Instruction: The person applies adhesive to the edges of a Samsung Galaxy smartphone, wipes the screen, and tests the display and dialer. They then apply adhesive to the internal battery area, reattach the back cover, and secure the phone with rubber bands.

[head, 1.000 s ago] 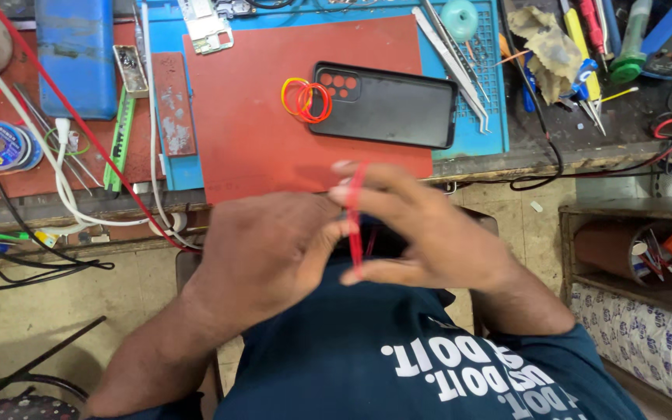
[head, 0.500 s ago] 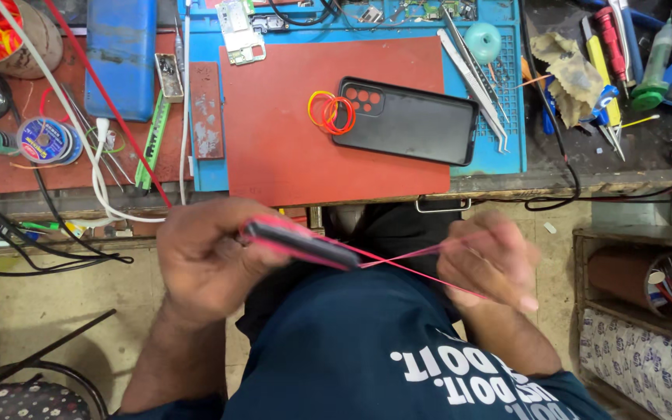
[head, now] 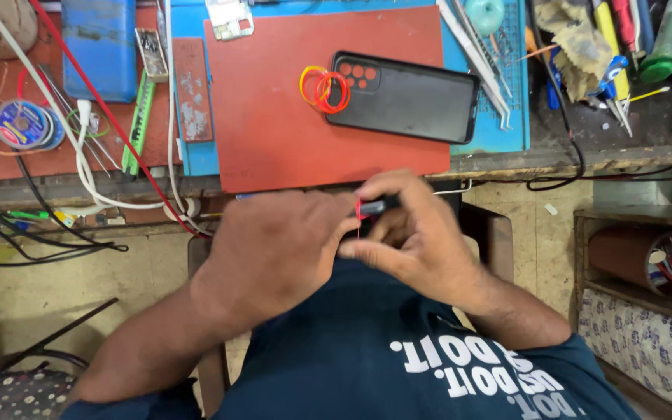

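My left hand (head: 274, 249) and my right hand (head: 418, 233) meet in front of my chest, just below the workbench edge. Between them I hold a small dark flat device (head: 379, 206), mostly hidden by my fingers. A thin red rubber band (head: 359, 214) runs across it under my right fingertips. On the red work mat (head: 274, 140) above lies a black phone case (head: 410, 97) face down, with a few red and orange rubber bands (head: 324, 87) resting at its left end.
Tweezers (head: 476, 54) lie on the blue mat right of the case. A blue box (head: 103, 47), solder spool (head: 21, 124), green tool (head: 140, 120) and white and red cables (head: 87, 167) crowd the left. Screwdrivers (head: 624, 47) stand at right. A shelf with a brown roll (head: 624, 257) sits lower right.
Half a second ago my hands were apart, stretching the red band between them. Now they have come together again over the device, with the band short and close to my right fingers.
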